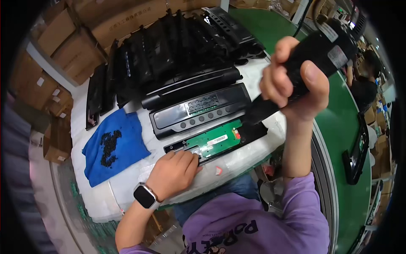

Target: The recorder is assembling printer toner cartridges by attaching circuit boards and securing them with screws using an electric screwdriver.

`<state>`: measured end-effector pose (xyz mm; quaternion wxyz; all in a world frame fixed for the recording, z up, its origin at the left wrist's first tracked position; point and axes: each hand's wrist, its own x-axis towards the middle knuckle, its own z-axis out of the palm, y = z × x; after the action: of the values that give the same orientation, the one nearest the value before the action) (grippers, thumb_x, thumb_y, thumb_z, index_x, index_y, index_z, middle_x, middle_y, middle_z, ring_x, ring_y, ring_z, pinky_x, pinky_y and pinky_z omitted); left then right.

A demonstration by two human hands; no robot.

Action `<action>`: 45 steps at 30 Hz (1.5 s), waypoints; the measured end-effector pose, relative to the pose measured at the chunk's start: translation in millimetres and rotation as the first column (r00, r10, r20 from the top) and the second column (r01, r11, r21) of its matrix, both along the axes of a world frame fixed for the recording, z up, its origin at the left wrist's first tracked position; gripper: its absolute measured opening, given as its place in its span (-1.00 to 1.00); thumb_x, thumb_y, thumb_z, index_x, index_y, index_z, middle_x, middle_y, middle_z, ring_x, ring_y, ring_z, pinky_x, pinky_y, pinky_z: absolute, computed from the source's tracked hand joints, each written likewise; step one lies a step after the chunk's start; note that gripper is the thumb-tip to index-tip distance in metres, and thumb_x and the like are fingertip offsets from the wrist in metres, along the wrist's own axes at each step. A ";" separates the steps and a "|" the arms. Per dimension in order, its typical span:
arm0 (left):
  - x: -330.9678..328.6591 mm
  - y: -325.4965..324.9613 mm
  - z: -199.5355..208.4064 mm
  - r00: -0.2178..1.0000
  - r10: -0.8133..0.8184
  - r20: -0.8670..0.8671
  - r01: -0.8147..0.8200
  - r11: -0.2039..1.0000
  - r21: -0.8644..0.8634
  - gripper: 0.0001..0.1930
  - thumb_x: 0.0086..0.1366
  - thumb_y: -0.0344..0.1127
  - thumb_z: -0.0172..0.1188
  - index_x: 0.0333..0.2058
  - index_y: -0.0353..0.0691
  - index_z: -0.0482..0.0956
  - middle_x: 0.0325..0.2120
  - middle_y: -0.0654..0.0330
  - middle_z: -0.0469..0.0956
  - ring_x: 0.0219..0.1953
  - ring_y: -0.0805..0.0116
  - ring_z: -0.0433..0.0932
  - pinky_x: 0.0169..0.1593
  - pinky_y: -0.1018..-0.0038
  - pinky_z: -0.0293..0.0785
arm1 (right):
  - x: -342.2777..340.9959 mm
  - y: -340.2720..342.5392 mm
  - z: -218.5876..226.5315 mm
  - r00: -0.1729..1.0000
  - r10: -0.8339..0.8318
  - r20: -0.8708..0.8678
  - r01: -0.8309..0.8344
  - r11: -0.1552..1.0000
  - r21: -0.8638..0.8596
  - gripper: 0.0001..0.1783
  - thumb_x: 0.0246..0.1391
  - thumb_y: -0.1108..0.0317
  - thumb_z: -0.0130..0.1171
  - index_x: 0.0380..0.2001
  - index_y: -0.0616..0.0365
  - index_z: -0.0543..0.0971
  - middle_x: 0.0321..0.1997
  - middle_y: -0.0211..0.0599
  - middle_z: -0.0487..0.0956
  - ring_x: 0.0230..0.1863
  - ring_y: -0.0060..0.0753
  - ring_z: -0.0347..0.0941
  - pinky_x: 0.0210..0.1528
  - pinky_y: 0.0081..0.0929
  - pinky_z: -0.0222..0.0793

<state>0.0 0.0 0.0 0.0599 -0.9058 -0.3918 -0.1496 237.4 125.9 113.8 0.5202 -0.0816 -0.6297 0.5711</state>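
Observation:
My right hand (296, 82) is wrapped round a black electric screwdriver (311, 59), raised over the right side of the padded table. Its tapered front end points down and left toward a green circuit board (218, 139). The board lies in a long black plastic panel (169, 148) near the table's front edge. At the board's left end, the curled fingers of my left hand (174, 169) press down on the panel; the fingertips are partly hidden. Just behind lies a black housing (201, 111) with round buttons and a keypad area.
Small black screws (110, 146) are heaped on a blue cloth (135, 131) at left. Several black plastic housings (169, 51) crowd the table's back. A green surface (334, 127) runs along the right. Cardboard boxes (72, 51) stand behind; a person (367, 84) is at far right.

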 end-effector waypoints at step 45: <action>4.0 -8.0 23.9 0.968 0.079 0.239 -0.157 0.931 0.331 -0.76 -0.07 -0.55 0.21 -0.33 -0.40 0.51 -0.38 0.04 0.53 -0.35 0.15 0.53 -0.32 0.35 0.45 | 18.1 25.8 -93.7 0.278 -0.578 0.767 0.354 0.804 0.478 -0.34 0.01 0.07 0.15 0.10 0.17 0.22 -0.45 -0.05 0.55 -0.39 -0.02 0.52 -0.29 -0.27 0.40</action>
<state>4.0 -8.0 23.9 0.1836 -0.8334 -0.4174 -0.3123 255.5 151.7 20.1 0.2592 -0.4933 -0.8085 0.1893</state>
